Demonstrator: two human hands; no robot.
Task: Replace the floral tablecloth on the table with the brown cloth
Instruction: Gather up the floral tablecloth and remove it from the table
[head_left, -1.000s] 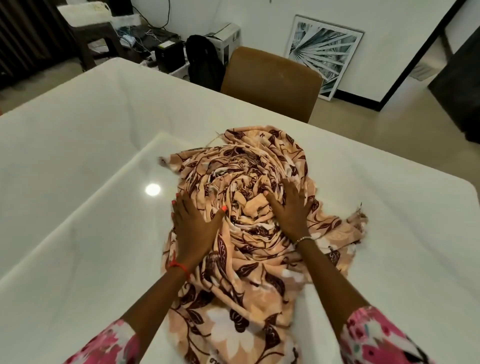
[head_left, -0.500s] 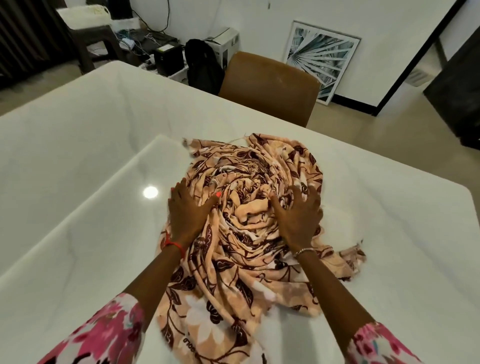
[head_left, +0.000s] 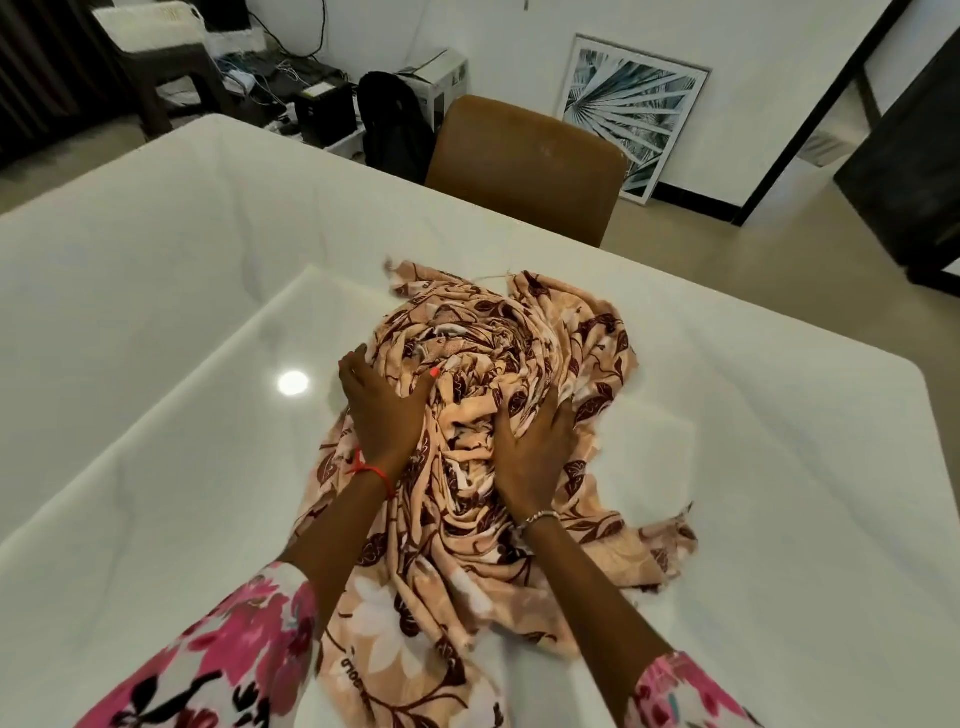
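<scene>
You're bunching the soft, light floral tablecloth (head_left: 493, 358) tighter than before, left hand (head_left: 384, 415) and right hand (head_left: 535, 452) pressing flat, apart; scoop underneath.

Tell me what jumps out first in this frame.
A floral cloth, bunched into a swirl, sits mid-table with the left hand and right hand pressing on it. The glossy white table shows a light glare left of the cloth, and a brown chair stands at the far edge.
</scene>
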